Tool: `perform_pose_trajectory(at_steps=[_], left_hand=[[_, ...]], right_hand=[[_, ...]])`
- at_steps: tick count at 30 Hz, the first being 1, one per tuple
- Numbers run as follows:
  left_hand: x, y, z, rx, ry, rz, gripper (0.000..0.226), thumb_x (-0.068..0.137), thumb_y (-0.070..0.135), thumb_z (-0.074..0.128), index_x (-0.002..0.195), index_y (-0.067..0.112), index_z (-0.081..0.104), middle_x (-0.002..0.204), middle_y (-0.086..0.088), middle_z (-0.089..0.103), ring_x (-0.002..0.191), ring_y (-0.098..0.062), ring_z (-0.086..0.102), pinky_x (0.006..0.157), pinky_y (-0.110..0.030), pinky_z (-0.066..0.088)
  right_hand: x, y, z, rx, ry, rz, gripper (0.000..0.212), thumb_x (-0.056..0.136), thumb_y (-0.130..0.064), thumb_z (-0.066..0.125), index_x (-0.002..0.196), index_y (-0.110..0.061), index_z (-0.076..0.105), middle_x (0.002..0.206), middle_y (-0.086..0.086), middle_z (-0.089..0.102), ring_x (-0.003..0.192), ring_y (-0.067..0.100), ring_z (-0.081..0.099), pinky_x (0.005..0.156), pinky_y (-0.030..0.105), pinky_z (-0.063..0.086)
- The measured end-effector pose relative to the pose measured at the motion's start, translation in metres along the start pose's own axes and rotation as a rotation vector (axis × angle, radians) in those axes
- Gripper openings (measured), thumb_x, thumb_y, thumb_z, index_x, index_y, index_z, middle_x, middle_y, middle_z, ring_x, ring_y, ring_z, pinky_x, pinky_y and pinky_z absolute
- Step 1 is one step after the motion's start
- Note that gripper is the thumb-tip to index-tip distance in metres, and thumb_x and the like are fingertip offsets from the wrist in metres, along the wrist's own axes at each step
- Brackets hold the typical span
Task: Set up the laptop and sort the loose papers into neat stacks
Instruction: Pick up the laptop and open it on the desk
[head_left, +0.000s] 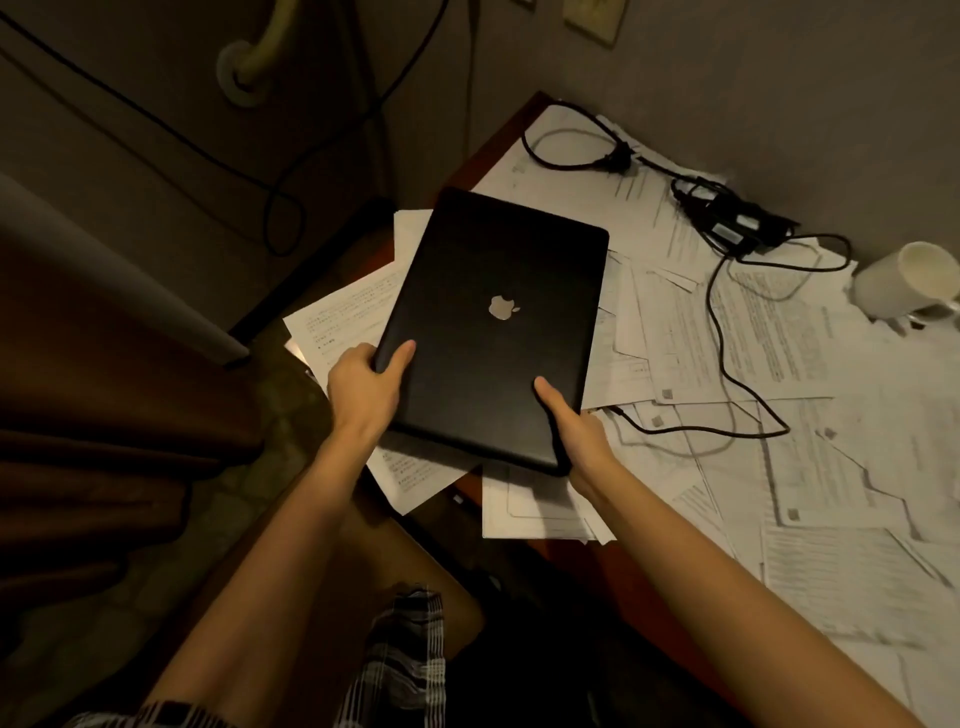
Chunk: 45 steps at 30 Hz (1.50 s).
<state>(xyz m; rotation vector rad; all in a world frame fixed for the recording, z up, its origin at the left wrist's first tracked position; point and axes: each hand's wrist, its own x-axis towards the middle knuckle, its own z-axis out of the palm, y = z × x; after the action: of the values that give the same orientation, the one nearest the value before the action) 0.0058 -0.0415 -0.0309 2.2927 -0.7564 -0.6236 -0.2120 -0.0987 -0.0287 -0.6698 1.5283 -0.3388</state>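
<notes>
A closed black laptop (493, 327) with a pale logo on its lid sits tilted over the left end of the desk. My left hand (363, 387) grips its near left corner, thumb on the lid. My right hand (576, 436) grips the near right corner, thumb laid on top as well. Whether the laptop rests on the paper or is held above it is unclear. Loose printed papers (753, 364) lie scattered in overlapping layers under and to the right of it, some poking out past the laptop's left side.
A black power adapter (732, 226) with looping cables lies on the papers at the back. A white mug (906, 283) stands far right. The desk's wooden edge (498, 135) shows at the back left. Dark curtain and wall cables lie to the left.
</notes>
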Motion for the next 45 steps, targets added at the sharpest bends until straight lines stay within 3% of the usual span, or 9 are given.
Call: perform_pose_trajectory(at_steps=[6, 14, 19, 22, 25, 30, 36, 41, 45], left_hand=[[-0.038, 0.028, -0.015, -0.058, -0.004, 0.207, 0.026, 0.091, 0.036, 0.060, 0.089, 0.010, 0.056, 0.089, -0.001, 0.053, 0.081, -0.010, 0.047, 0.057, -0.004, 0.033], [-0.053, 0.078, -0.015, -0.022, -0.276, 0.597, 0.036, 0.083, 0.050, 0.065, 0.087, 0.014, 0.061, 0.084, 0.000, 0.056, 0.075, -0.010, 0.049, 0.064, -0.017, 0.036], [-0.078, 0.130, 0.015, 0.134, -0.461, 0.880, 0.057, 0.075, 0.067, 0.049, 0.089, 0.014, 0.063, 0.084, 0.003, 0.055, 0.076, -0.012, 0.050, 0.065, -0.022, 0.041], [-0.102, 0.150, 0.046, 0.259, -0.478, 1.009, 0.048, 0.084, 0.060, 0.054, 0.102, 0.017, 0.065, 0.092, 0.007, 0.053, 0.084, -0.014, 0.054, 0.067, -0.026, 0.039], [-0.130, 0.162, 0.074, 0.373, -0.485, 1.093, 0.041, 0.092, 0.052, 0.049, 0.115, 0.020, 0.061, 0.104, 0.004, 0.056, 0.095, -0.016, 0.054, 0.069, -0.028, 0.037], [-0.156, 0.153, 0.110, 0.433, -0.573, 1.075, 0.052, 0.094, 0.040, 0.051, 0.140, 0.018, 0.042, 0.133, -0.007, 0.050, 0.120, -0.026, 0.045, 0.095, -0.037, 0.039], [-0.158, 0.100, 0.128, 0.457, -0.739, 0.869, 0.084, 0.093, 0.046, 0.051, 0.153, 0.014, 0.002, 0.160, -0.009, 0.006, 0.146, -0.024, 0.011, 0.117, -0.036, 0.015], [-0.156, 0.056, 0.135, 0.613, -0.853, 0.690, 0.085, 0.093, 0.060, 0.026, 0.150, 0.010, -0.012, 0.159, -0.007, -0.011, 0.147, -0.020, -0.004, 0.120, -0.044, 0.003], [-0.153, 0.030, 0.151, 0.834, -0.890, 0.772, 0.094, 0.075, 0.079, -0.005, 0.148, 0.020, -0.020, 0.154, -0.007, -0.030, 0.140, -0.019, -0.029, 0.115, -0.043, -0.018]], right_hand=[[-0.036, 0.000, -0.031, 0.368, -0.150, -0.158, 0.058, 0.074, -0.035, 0.073, 0.123, -0.008, 0.060, 0.115, 0.008, 0.068, 0.109, 0.024, 0.064, 0.096, 0.037, 0.049], [-0.091, 0.003, -0.108, 0.736, -0.254, -0.107, 0.041, 0.085, -0.028, 0.061, 0.121, -0.010, 0.061, 0.121, 0.011, 0.065, 0.115, 0.026, 0.060, 0.101, 0.039, 0.044], [-0.119, 0.049, -0.160, 1.029, -0.179, -0.012, 0.052, 0.082, -0.037, 0.066, 0.124, -0.008, 0.062, 0.130, 0.018, 0.058, 0.119, 0.032, 0.057, 0.105, 0.045, 0.041], [-0.136, 0.080, -0.178, 1.186, -0.044, 0.042, 0.068, 0.071, -0.038, 0.080, 0.130, -0.013, 0.057, 0.126, 0.019, 0.060, 0.117, 0.037, 0.057, 0.106, 0.048, 0.039], [-0.145, 0.109, -0.190, 1.260, 0.174, 0.159, 0.076, 0.060, -0.043, 0.083, 0.127, -0.019, 0.058, 0.114, 0.016, 0.064, 0.107, 0.036, 0.060, 0.093, 0.049, 0.048], [-0.143, 0.145, -0.191, 1.352, 0.206, 0.281, 0.083, 0.059, -0.054, 0.082, 0.132, -0.024, 0.055, 0.121, 0.020, 0.059, 0.108, 0.043, 0.055, 0.102, 0.058, 0.038], [-0.140, 0.167, -0.188, 1.446, 0.215, 0.250, 0.063, 0.065, -0.051, 0.078, 0.117, -0.018, 0.066, 0.121, 0.018, 0.063, 0.113, 0.040, 0.056, 0.104, 0.058, 0.036], [-0.134, 0.186, -0.188, 1.402, 0.320, 0.304, 0.069, 0.054, -0.054, 0.081, 0.113, -0.021, 0.070, 0.116, 0.014, 0.067, 0.110, 0.038, 0.058, 0.103, 0.057, 0.037], [-0.136, 0.194, -0.197, 1.460, 0.346, 0.271, 0.056, 0.065, -0.058, 0.073, 0.105, -0.019, 0.070, 0.113, 0.013, 0.066, 0.109, 0.035, 0.058, 0.105, 0.055, 0.036]])
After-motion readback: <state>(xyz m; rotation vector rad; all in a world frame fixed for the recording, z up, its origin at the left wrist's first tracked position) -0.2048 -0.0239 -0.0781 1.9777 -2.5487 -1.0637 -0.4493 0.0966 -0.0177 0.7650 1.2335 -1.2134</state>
